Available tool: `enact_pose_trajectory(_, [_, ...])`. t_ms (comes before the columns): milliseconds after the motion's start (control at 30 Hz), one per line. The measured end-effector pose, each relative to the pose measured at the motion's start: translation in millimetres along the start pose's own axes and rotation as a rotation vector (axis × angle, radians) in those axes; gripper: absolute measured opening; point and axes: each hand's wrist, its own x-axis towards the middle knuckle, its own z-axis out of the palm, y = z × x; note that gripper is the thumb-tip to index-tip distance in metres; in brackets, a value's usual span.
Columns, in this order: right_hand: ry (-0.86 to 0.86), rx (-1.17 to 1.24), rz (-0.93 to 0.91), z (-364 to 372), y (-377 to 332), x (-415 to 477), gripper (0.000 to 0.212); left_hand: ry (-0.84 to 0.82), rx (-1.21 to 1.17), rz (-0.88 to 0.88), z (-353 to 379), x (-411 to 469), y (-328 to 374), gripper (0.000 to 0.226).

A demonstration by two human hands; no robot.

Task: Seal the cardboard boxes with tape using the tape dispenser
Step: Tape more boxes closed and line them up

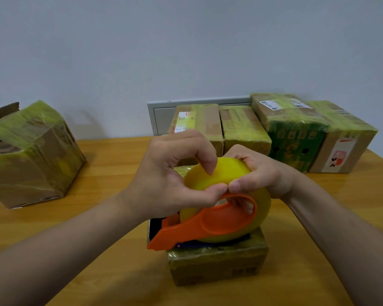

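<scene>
Head view: the right hand (260, 176) has its grip curled through the orange tape dispenser (206, 227), over the small box (217, 260) on the tabletop (97, 173). The left hand (175, 175) pinches at the tape roll (228, 172). 4 back boxes (296, 133) look sealed; this 1 and the left box (27, 151) seemingly remain.

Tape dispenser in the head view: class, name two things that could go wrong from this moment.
1. The left hand picks at the tape roll, seemingly for the tape's end; it may tear or split.
2. The right hand grips the tape dispenser, so neither steadies the small box beneath; it could slide when taping starts.
</scene>
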Motion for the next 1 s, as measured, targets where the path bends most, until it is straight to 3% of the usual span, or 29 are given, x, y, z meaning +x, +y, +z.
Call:
enact_pose_trajectory(167, [-0.013,0.026,-0.013,3,0,1,0.034,-0.006,0.007,-0.004,0,0,-1,0.026])
enact_pose_trajectory(267, [-0.005,0.011,0.001,2,0,3,0.041,0.0,0.069,0.016,0,-4,-1,0.035])
enact_pose_trajectory(400, [-0.018,0.042,-0.003,2,-1,2,0.026,-0.029,0.054,0.024,-3,-2,1,0.023])
enact_pose_trajectory(500, [-0.017,0.042,-0.001,0,1,0,0.036,-0.037,0.046,0.037,-1,2,0,0.022])
enact_pose_trajectory(567, [-0.016,0.058,-0.009,0,1,-1,0.03,-0.013,0.027,0.021,1,2,-2,0.023])
enact_pose_trajectory(1000, [0.007,0.064,-0.019,1,5,1,0.04,0.062,0.069,0.046,5,-9,-5,0.044])
